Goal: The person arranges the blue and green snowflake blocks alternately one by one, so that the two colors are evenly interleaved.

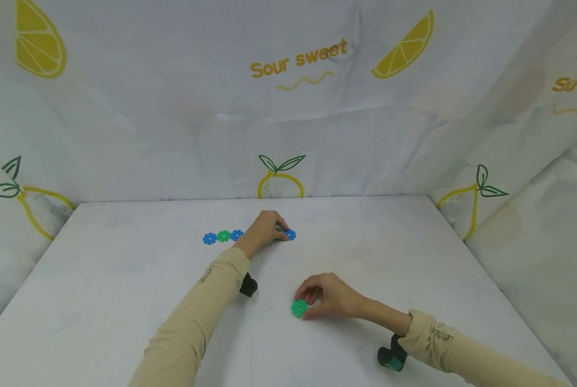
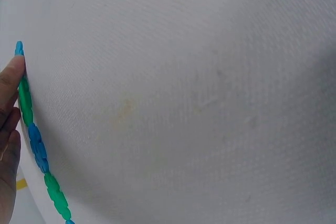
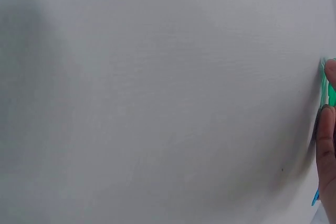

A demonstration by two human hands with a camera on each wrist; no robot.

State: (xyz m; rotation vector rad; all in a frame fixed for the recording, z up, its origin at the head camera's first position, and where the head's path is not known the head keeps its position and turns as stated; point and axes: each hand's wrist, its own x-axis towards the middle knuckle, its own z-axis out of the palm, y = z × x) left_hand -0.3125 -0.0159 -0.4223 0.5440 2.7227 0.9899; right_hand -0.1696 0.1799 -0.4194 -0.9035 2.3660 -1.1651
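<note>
A row of notched plastic snowflake discs, alternating blue and green, lies across the far middle of the table; its left end is a blue disc (image 1: 209, 238), then a green disc (image 1: 223, 236). My left hand (image 1: 265, 230) pinches the row near its right end, at a blue disc (image 1: 291, 235), and hides part of it. In the left wrist view, fingers (image 2: 11, 77) lie against the joined discs. Closer to me, my right hand (image 1: 334, 296) holds a green snowflake disc (image 1: 300, 308) between thumb and fingers; the right wrist view shows its green edge (image 3: 332, 95) partly covered.
A white cloth covers the table (image 1: 390, 242). Behind it hangs a white curtain (image 1: 172, 134) printed with lemons. Black devices are strapped at the left wrist (image 1: 248, 285) and right wrist (image 1: 392, 355).
</note>
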